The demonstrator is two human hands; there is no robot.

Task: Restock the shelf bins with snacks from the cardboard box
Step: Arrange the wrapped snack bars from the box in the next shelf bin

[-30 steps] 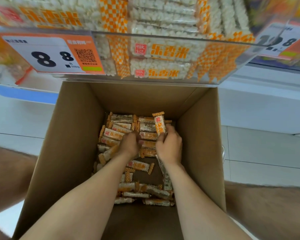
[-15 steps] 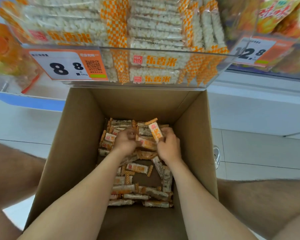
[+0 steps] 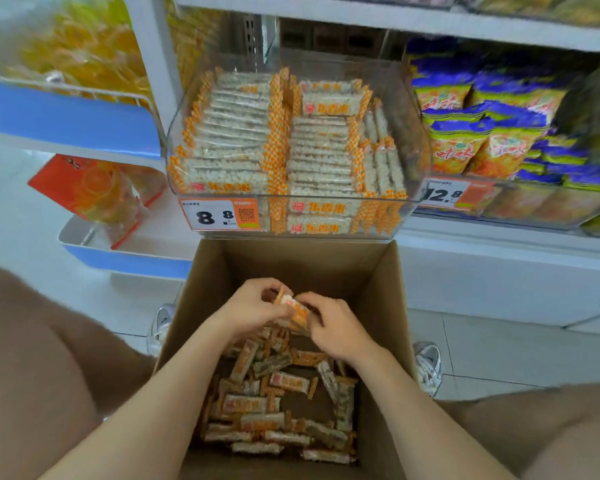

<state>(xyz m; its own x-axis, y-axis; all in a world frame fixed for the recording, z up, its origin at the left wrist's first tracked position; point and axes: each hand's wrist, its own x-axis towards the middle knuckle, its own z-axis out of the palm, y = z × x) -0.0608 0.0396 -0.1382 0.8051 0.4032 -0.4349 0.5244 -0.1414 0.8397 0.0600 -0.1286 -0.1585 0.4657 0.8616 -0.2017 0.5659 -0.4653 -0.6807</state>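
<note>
An open cardboard box stands on the floor between my knees, with several orange-and-white rice snack bars loose on its bottom. My left hand and my right hand are raised together inside the box, both gripping a small bunch of snack bars between them. Directly above the box, a clear shelf bin holds neat rows of the same bars and carries an 8.8 price tag.
A neighbouring bin at the right holds blue-and-yellow snack bags with a 12.8 tag. Blue-edged shelves with orange packets stand at the left. My knees flank the box, and a shoe shows on the tiled floor.
Both hands have lifted from the pile on the box bottom, bringing bars up toward the box's rim. The view has tilted upward, so the bin's top is visible.
</note>
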